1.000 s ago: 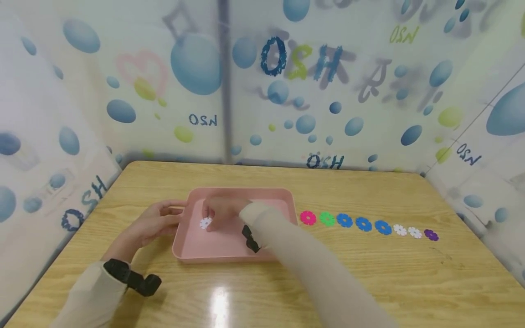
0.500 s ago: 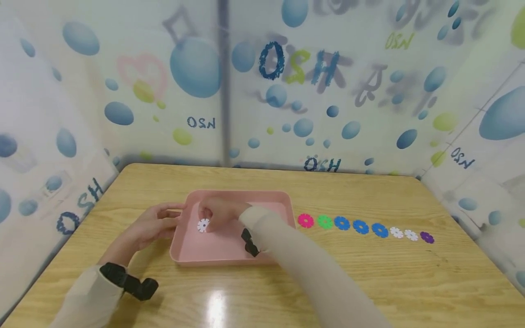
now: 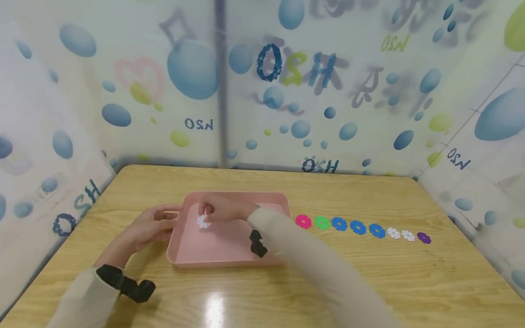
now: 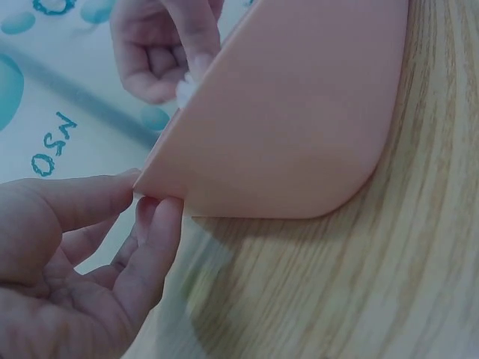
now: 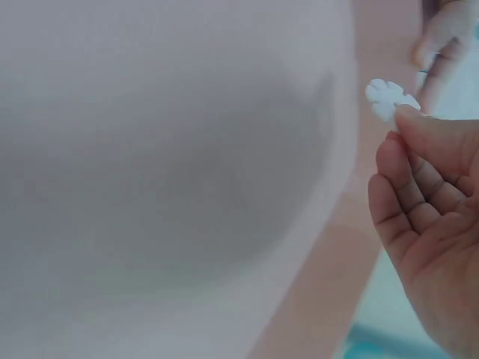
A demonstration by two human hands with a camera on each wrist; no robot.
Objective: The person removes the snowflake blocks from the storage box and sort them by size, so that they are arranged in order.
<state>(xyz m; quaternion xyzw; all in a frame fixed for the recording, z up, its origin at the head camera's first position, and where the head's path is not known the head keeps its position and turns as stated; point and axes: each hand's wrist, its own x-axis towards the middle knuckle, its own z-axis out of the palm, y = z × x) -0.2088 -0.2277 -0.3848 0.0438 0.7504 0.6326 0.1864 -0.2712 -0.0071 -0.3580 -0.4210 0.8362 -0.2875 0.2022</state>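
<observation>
In the head view, a pink tray [image 3: 229, 263] lies on the wooden table. My left hand [image 3: 152, 226] holds its left side; the left wrist view shows thumb and fingers [image 4: 153, 243] pinching the tray's rim. Inside the tray area, my right hand [image 3: 223, 208] pinches a white flower-shaped plastic disc [image 3: 202, 222] between thumb and fingertips. The right wrist view shows the notched edge of this disc [image 5: 387, 96] standing out past the thumb, with the other fingers curled below. Part of the tray's right side is hidden behind the right sleeve.
Right of the tray runs a row of similar discs: pink [image 3: 303, 222], green [image 3: 322, 222], blue ones [image 3: 358, 228], white ones [image 3: 393, 233] and a purple one [image 3: 424, 238]. Patterned curtain [image 3: 262, 114] surrounds the table's back and sides.
My right hand has risen slightly within the tray, bringing the white disc up with it. The left hand keeps its hold on the tray rim. The head view has shifted a little.
</observation>
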